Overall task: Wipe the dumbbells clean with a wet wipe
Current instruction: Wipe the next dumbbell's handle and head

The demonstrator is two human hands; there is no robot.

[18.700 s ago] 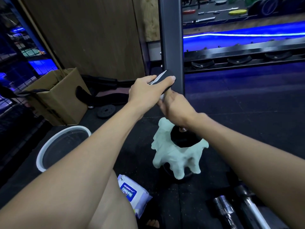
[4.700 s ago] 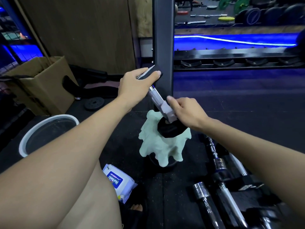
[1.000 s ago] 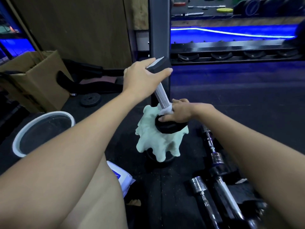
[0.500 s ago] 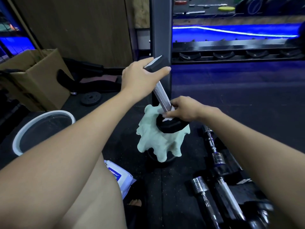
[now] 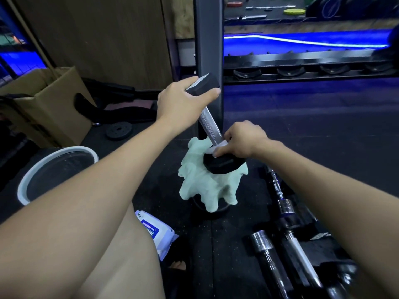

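dumbbell (image 5: pixel 210 126): black hex heads, knurled metal handle; stands tilted, upper head leaning away and to the left, lower head resting on a pale green cloth (image 5: pixel 207 186). landmark for all entries below.

wet wipe (image 5: pixel 217 147): white, bunched at the foot of the dumbbell's handle, lying on the top face of the lower head.

right hand (image 5: pixel 241 140): fingers curled, pinching the wet wipe against the handle base and lower head.

left hand (image 5: pixel 183 102): at the dumbbell's upper end, thumb and fingers wrapped round the upper head, gripping it.

pale green cloth: draped under the dumbbell's lower head over a dark round base, folds hanging down toward the floor.

wet wipe packet (image 5: pixel 158 234): white with blue label, on the floor nearer the viewer and left of the dumbbell, partly behind a bare knee.

loose bars (image 5: pixel 287 212): chrome and black, lying on the floor right of the dumbbell, nearer the viewer.

white bucket (image 5: pixel 23 186): on the floor well left of the dumbbell.

cardboard box (image 5: pixel 49 108): open, farther left, beyond the bucket.

small weight plate (image 5: pixel 119 131): black, flat on the floor left of the dumbbell.

rack upright (image 5: pixel 208 39): dark post directly behind the dumbbell.
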